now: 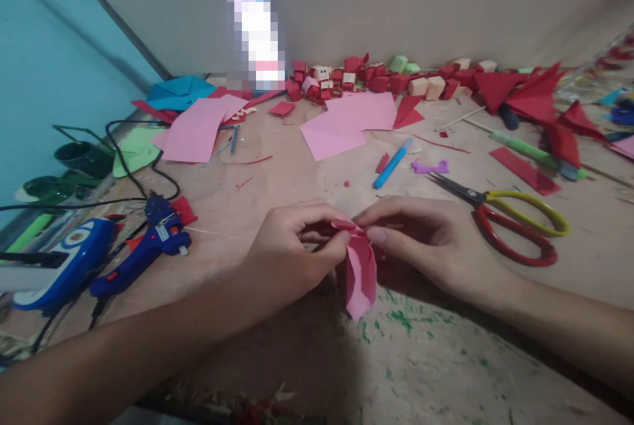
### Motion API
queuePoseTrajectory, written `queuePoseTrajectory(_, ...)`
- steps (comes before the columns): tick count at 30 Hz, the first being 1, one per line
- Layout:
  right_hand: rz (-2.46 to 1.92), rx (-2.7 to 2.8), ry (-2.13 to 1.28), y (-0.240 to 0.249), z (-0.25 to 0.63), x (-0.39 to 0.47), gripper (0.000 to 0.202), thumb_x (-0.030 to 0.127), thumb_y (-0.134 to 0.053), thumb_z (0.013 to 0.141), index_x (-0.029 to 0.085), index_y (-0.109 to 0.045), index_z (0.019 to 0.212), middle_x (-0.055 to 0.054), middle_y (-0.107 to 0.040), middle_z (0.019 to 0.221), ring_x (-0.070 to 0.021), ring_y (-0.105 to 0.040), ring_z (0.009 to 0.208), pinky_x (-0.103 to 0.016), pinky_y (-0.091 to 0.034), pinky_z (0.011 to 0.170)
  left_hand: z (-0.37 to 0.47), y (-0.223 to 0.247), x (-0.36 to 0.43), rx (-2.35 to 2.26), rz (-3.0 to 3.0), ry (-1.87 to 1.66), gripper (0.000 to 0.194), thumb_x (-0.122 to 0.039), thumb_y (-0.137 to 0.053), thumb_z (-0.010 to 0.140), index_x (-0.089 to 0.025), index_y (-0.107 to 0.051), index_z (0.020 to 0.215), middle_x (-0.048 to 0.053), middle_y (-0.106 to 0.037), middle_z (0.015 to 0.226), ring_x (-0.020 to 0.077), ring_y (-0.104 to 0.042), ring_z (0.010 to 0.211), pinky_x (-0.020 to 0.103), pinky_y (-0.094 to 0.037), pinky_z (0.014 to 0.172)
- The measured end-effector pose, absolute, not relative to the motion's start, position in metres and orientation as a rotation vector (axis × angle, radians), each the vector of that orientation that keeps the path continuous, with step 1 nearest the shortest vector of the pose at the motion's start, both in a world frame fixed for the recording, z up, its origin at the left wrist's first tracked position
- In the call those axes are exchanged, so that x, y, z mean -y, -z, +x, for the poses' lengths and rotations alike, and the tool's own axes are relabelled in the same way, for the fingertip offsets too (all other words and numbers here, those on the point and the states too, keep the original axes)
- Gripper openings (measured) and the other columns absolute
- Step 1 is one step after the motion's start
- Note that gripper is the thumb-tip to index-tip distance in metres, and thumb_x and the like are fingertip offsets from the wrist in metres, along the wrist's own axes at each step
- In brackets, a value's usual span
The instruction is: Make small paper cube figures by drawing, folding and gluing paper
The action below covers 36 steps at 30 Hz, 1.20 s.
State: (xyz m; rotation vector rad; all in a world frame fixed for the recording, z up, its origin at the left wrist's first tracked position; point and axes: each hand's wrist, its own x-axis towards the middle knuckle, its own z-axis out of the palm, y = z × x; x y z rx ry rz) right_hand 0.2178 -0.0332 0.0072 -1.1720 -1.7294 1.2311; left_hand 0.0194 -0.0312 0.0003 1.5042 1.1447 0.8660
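Between my two hands is a strip of pink paper [361, 276], folded at its top and hanging down in a curved tail. My left hand [302, 247] pinches its upper left edge between thumb and forefinger. From the other side, my right hand [426, 240] grips the folded top with thumb and fingertips. Scissors [515, 220] with one yellow and one red handle lie just right of my right hand, blades pointing left. Beyond my hands rests a blue pen [393, 163], with a small purple piece [430, 166] beside it.
Pink sheets [347, 123] lie at the back, before a row of small red and cream paper blocks [381, 82]. A blue glue gun [148, 247] with its cord is at left, near green cups [82, 160]. A blurred bright screen [260, 35] leans against the wall.
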Motion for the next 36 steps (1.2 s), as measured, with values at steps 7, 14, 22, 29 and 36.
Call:
queuePoseTrajectory(7, -1.111, 1.633, -1.442, -0.006, 0.221, 0.027, 0.012, 0.030, -0.077, 0.085, 0.021, -0.079, 0.093, -0.004, -0.076, 0.096, -0.0180, -0.072, 0.083, -0.028, -0.058, 0.073, 0.017, -0.003, 0.030, -1.136, 1.420, -0.919, 0.008, -0.010, -0.066, 0.081, -0.015, -0.072, 0.080, -0.001, -0.074, 0.080, 0.0113, -0.071, 0.074, 0.016, -0.057, 0.065)
queuePoseTrajectory(14, -1.196, 1.708, -1.324, -0.010, 0.220, 0.027, 0.014, 0.034, -0.076, 0.086, 0.021, -0.080, 0.088, -0.004, -0.077, 0.089, -0.0191, -0.071, 0.082, -0.030, -0.056, 0.073, 0.015, -0.002, 0.032, -1.109, 1.631, -0.875, 0.005, -0.015, -0.068, 0.086, -0.016, -0.073, 0.084, 0.000, -0.074, 0.085, 0.0112, -0.070, 0.077, 0.017, -0.056, 0.069)
queuePoseTrajectory(22, -1.170, 1.773, -1.307, -0.007, 0.219, 0.027, 0.008, 0.025, -0.073, 0.087, 0.020, -0.079, 0.088, -0.004, -0.078, 0.093, -0.0188, -0.072, 0.085, -0.030, -0.057, 0.076, 0.009, -0.010, 0.027, -1.088, 2.118, -0.840, 0.012, -0.009, -0.068, 0.086, -0.017, -0.075, 0.081, 0.002, -0.076, 0.081, 0.0137, -0.069, 0.075, 0.024, -0.052, 0.070)
queuePoseTrajectory(29, -1.141, 1.496, -1.507, -0.007, 0.219, 0.029, 0.010, 0.028, -0.076, 0.085, 0.020, -0.078, 0.091, -0.005, -0.078, 0.101, -0.0178, -0.072, 0.088, -0.029, -0.059, 0.077, 0.008, -0.011, 0.027, -1.112, 1.988, -0.910, 0.013, -0.010, -0.068, 0.088, -0.020, -0.076, 0.082, 0.000, -0.077, 0.085, 0.0134, -0.071, 0.078, 0.022, -0.054, 0.072)
queuePoseTrajectory(36, -1.101, 1.093, -1.863, -0.008, 0.212, 0.037, 0.014, 0.026, -0.083, 0.077, 0.016, -0.077, 0.084, -0.006, -0.077, 0.095, -0.0127, -0.069, 0.073, -0.025, -0.060, 0.069, 0.008, -0.011, 0.031, -1.135, 2.184, -1.031, 0.009, -0.012, -0.071, 0.085, -0.020, -0.069, 0.080, 0.000, -0.072, 0.077, 0.0136, -0.066, 0.071, 0.025, -0.050, 0.068)
